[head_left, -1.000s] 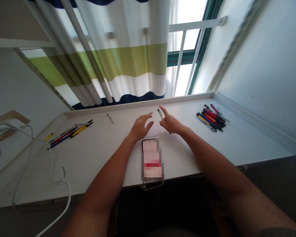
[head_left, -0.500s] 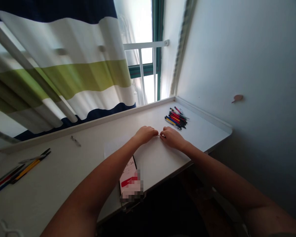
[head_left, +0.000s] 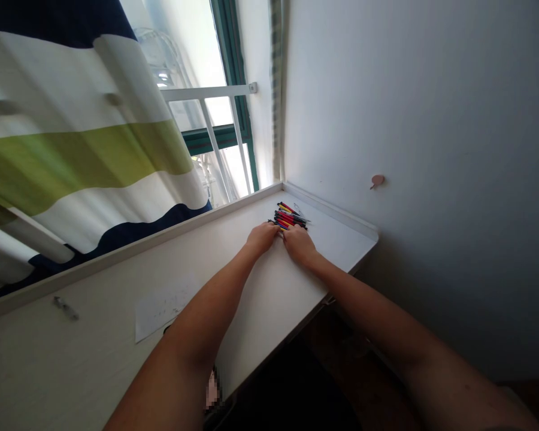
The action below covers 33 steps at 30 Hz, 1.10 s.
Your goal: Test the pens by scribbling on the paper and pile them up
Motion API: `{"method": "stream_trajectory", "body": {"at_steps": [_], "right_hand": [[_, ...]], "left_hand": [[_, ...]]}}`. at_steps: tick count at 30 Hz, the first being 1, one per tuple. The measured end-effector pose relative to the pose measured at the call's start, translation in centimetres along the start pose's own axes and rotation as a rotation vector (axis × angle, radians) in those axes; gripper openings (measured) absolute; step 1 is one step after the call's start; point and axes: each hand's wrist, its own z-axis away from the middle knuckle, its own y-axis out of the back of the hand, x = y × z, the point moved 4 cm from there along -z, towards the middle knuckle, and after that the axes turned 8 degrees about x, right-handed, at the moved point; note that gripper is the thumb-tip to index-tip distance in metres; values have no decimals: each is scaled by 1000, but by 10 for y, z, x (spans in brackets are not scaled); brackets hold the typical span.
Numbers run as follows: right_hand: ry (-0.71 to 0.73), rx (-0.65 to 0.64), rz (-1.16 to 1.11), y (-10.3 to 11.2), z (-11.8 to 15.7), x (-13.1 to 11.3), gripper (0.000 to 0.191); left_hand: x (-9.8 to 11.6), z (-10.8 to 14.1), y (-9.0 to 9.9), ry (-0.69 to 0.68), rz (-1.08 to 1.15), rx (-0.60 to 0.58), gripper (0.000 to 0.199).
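A tight pile of pens (head_left: 291, 218), mostly red and black with some yellow and blue, lies near the far corner of the white desk (head_left: 269, 311). My left hand (head_left: 262, 237) is at the pile's near left end, its fingers curled against the pen ends. Just beside it, my right hand (head_left: 299, 244) has its fingers bent over the near edge of the pile. Both hands are closed at the pens, fingertips close together. How many pens they grip is hidden by the fingers.
A sheet of paper (head_left: 155, 311) with faint writing lies left of my left arm. Farther left is a single clear pen (head_left: 66, 308). A phone (head_left: 212, 389) is partly covered by my left forearm. A raised rim (head_left: 332, 209) borders the desk along the wall.
Both hands have moved farther forward, from the bare desk onto the near edge of the pen pile. The view has turned right, so most pens at the far left have left the picture.
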Motion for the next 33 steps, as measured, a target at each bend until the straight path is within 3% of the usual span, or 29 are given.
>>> {"method": "stream_trajectory", "body": {"at_steps": [5, 8, 10, 14, 18, 21, 24, 26, 28, 30, 33], "right_hand": [[29, 32, 11, 2, 6, -8, 36], [126, 27, 1, 5, 9, -35, 31], [218, 34, -25, 8, 8, -68, 32], [461, 35, -173, 16, 2, -177, 34], [721, -19, -320, 29, 13, -316, 34], [922, -86, -354, 33, 36, -421, 32], [1077, -127, -384, 28, 63, -513, 30], [1126, -122, -386, 22, 76, -563, 32], [1134, -110, -379, 14, 82, -600, 37], [1128, -106, -369, 6, 82, -626, 42], [1120, -114, -352, -7, 73, -645, 44]], "left_hand": [[-9, 19, 11, 102, 49, -9, 27], [-26, 58, 32, 121, 106, -2, 32], [-47, 96, 50, 156, 145, 32, 32], [-107, 205, 96, 385, 143, 176, 31], [-161, 352, 145, 719, -16, 340, 31], [-183, 463, 176, 964, -171, 412, 31], [-193, 544, 200, 1125, -292, 472, 32], [-200, 575, 209, 1183, -311, 502, 33], [-209, 589, 213, 1211, -310, 520, 34], [-221, 592, 215, 1221, -324, 527, 36], [-241, 588, 213, 1230, -352, 492, 35]]}}
